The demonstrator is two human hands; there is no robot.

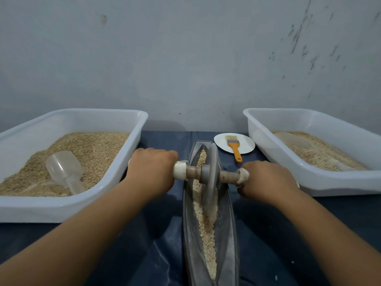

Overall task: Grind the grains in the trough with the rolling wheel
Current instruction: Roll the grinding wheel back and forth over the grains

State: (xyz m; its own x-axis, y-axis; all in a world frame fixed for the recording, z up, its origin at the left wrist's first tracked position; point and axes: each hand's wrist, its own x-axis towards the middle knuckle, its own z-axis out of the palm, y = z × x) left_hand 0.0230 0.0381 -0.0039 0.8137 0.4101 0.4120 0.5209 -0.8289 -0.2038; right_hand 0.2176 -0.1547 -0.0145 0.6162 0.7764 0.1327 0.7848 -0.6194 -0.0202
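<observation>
Head view: left hand [152, 169] and right hand [268, 180] grip axle ends; rolling wheel [211, 172] between them, upright in grain-filled trough [226, 234].

The near end of the long grey metal trough [225, 234] runs off the bottom edge. The lower rim of the grey metal rolling wheel [210, 178] sinks blurred into the crushed pale grains [206, 223]. The left hand [151, 170] and right hand [268, 180] cover the axle's wrapped ends, fingers hidden underneath. Both white plastic tubs, left [61, 211] and right [329, 182], are cut by the side edges.
</observation>
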